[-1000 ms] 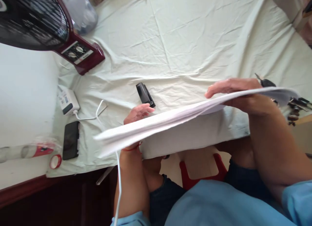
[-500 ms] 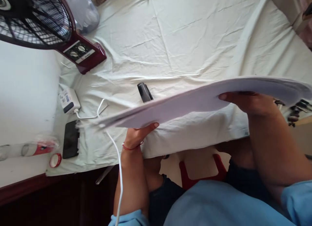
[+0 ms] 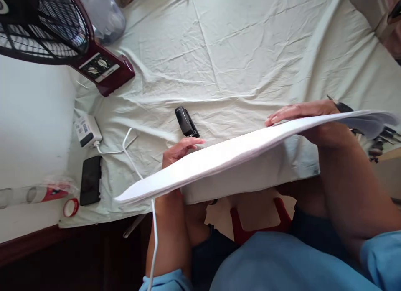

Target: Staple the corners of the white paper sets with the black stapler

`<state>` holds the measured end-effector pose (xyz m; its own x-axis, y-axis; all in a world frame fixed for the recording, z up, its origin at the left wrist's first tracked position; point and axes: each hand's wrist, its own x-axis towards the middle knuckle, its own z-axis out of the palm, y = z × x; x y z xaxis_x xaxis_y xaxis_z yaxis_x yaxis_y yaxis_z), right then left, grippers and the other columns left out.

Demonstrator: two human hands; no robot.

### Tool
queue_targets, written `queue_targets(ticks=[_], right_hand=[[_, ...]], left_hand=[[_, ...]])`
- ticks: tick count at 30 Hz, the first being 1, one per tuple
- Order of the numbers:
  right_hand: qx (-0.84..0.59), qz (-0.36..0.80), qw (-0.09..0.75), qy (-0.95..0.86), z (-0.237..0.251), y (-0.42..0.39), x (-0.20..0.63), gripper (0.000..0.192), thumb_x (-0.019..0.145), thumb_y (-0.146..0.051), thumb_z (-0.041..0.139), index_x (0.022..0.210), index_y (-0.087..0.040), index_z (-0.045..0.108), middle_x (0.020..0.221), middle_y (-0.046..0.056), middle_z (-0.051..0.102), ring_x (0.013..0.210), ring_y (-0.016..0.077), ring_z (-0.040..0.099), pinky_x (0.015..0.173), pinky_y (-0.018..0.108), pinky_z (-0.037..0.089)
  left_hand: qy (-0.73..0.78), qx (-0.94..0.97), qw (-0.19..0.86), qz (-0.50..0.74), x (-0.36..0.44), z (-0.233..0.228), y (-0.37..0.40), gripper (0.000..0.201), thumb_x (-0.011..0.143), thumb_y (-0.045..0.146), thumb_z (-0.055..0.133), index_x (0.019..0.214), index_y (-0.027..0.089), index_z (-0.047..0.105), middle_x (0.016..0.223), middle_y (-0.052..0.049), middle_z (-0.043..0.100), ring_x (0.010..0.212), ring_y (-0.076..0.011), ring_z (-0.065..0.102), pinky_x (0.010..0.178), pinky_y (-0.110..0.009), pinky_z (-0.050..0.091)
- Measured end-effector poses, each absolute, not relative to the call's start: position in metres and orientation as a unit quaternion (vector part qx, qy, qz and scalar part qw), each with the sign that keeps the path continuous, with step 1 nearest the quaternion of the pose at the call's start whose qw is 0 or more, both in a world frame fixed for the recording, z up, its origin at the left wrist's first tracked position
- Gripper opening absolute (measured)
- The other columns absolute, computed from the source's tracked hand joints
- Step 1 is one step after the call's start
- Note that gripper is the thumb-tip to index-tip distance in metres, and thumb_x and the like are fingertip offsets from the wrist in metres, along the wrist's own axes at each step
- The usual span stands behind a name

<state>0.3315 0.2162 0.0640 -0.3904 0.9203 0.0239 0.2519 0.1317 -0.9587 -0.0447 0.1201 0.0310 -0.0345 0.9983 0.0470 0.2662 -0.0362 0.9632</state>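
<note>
Left hand (image 3: 180,151), right hand (image 3: 308,119), paper stack (image 3: 225,155)

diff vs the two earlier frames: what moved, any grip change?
The white paper stack, raised half a second ago with fingers beneath its edge, has dropped back; the fingers of the left hand and right hand again show above it, both hands holding it throughout. Black stapler, black phone, white charger and maroon fan unmoved.

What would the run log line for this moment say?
left hand: grips white paper stack | right hand: grips stack's other end | stack: held above cloth-covered table | black stapler: on cloth near left hand
</note>
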Motion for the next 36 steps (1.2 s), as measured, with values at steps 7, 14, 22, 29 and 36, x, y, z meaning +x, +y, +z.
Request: queue_targets(ticks=[7, 14, 22, 29, 36], right_hand=[[-0.495, 0.519, 0.430, -0.549, 0.055, 0.212, 0.321, 0.036, 0.070, -0.044, 0.097, 0.093, -0.020, 0.081, 0.111, 0.006, 0.081, 0.108, 0.0264, 0.075, 0.097, 0.042, 0.064], [-0.455, 0.547, 0.532, -0.458, 0.044, 0.212, 0.300, 0.052, 0.069, -0.029, 0.098, 0.116, -0.021, 0.078, 0.125, 0.004, 0.078, 0.118, 0.0223, 0.073, 0.108, 0.038, 0.062], [-0.509, 0.665, 0.314, -0.447, 0.048, 0.220, 0.327, 0.034, 0.080, -0.043, 0.093, 0.097, -0.016, 0.080, 0.103, 0.013, 0.082, 0.090, 0.0230, 0.077, 0.080, 0.033, 0.066], [-0.520, 0.613, 0.230, -0.548, 0.061, 0.229, 0.360, 0.055, 0.090, -0.057, 0.082, 0.132, -0.023, 0.075, 0.114, 0.013, 0.081, 0.103, 0.0213, 0.078, 0.093, 0.034, 0.061], [-0.413, 0.664, 0.041, -0.622, 0.067, 0.224, 0.339, 0.067, 0.081, -0.064, 0.085, 0.135, -0.026, 0.074, 0.117, 0.007, 0.080, 0.109, 0.0240, 0.076, 0.090, 0.034, 0.060]], left_hand=[[0.634, 0.505, 0.421, 0.407, -0.047, 0.025, 0.122, 0.033, 0.080, 0.048, 0.088, 0.094, 0.018, 0.086, 0.094, -0.007, 0.083, 0.098, -0.0290, 0.077, 0.086, -0.035, 0.062], [0.608, 0.354, 0.475, 0.528, -0.024, 0.030, 0.118, 0.048, 0.080, 0.058, 0.089, 0.104, 0.016, 0.083, 0.099, -0.009, 0.083, 0.102, -0.0253, 0.079, 0.094, -0.035, 0.064], [0.629, 0.368, 0.507, 0.460, -0.034, 0.029, 0.119, 0.054, 0.081, 0.067, 0.086, 0.087, 0.014, 0.082, 0.080, -0.009, 0.080, 0.074, -0.0210, 0.075, 0.066, -0.029, 0.062], [0.596, 0.404, 0.662, 0.208, -0.043, 0.049, 0.112, 0.058, 0.080, 0.073, 0.082, 0.074, 0.015, 0.079, 0.068, -0.008, 0.074, 0.055, -0.0163, 0.062, 0.049, -0.024, 0.045], [0.525, 0.504, 0.676, 0.115, -0.034, 0.054, 0.116, 0.052, 0.093, 0.065, 0.069, 0.072, 0.018, 0.075, 0.066, -0.005, 0.068, 0.055, -0.0151, 0.055, 0.047, -0.024, 0.041]])
